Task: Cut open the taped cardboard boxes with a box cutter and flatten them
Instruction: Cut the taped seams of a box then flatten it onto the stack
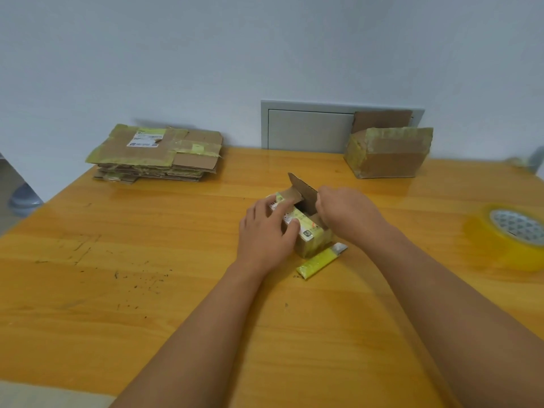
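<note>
reaching out over the wooden table (88,290), both your forearms come in from the bottom edge toward a small taped box (306,228) sitting about mid-table. just in front of that box, touching its near corner, lies a yellow box cutter (319,262) flat on the wood, nobody holding it. your left hand (266,231) rests on the box's left side with fingers spread over the labelled top, thumb along the near edge. your right hand (347,214) is at the box's right side, fingers curled in around a raised cardboard flap (301,187), though the fingertips are hidden so can't say how tight. off to the right edge sits a roll of clear tape (509,234). further back, a second taped box (385,153) stands against the wall on the right, and a stack of flattened boxes (156,156) sits back left.
</note>
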Demonstrator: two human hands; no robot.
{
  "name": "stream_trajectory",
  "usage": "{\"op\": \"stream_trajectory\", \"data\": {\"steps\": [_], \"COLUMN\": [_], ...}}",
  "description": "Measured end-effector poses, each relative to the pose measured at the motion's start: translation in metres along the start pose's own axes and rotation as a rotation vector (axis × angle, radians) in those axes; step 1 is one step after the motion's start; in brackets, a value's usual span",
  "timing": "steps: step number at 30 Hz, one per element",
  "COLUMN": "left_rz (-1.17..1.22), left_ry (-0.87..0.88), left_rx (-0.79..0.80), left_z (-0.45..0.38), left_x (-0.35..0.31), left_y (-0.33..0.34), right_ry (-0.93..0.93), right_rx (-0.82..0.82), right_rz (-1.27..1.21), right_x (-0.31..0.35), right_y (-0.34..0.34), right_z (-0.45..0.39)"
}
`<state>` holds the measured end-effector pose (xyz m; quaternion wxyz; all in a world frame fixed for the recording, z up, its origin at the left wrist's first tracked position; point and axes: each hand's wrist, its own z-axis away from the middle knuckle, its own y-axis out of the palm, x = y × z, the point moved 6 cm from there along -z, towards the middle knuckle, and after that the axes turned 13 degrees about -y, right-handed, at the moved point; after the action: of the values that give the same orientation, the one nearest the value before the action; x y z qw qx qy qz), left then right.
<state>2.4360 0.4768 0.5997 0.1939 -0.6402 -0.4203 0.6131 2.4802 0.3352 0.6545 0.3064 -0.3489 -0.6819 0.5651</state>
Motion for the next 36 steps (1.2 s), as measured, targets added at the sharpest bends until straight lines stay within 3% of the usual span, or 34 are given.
{"op": "stream_trajectory", "data": {"steps": [4,7,11,18,25,28,31,36], "left_rz": [-0.011,-0.072,0.03,0.382,0.618,0.371,0.092,0.078], "left_ry": [0.048,0.103,0.171,0.046,-0.208,-0.114,-0.025,-0.085], "left_rx": [-0.013,-0.061,0.006,0.01,-0.06,-0.091,-0.003,0.068], "left_z": [0.001,-0.002,-0.002,-0.004,-0.004,-0.003,-0.002,-0.002], "left_x": [-0.004,-0.007,-0.008,0.002,0.017,0.019,0.017,0.026], "left_y": [-0.003,-0.007,-0.005,-0.024,-0.026,-0.036,-0.033,-0.032], "right_ry": [0.016,0.086,0.078,0.024,-0.048,-0.067,-0.076,-0.022], "right_rx": [-0.093,-0.262,-0.446,-0.248,-0.252,-0.325,-0.419,-0.525], "right_rz": [-0.232,-0.507,-0.545,-0.5,-0.454,-0.468,-0.458,-0.549], "right_x": [-0.014,-0.022,-0.016,-0.009,-0.003,0.0,0.003,0.005], "right_y": [0.013,0.026,0.028,0.045,0.043,0.038,0.031,0.028], "right_z": [0.022,0.033,0.041,0.04,0.043,0.046,0.049,0.05]}}
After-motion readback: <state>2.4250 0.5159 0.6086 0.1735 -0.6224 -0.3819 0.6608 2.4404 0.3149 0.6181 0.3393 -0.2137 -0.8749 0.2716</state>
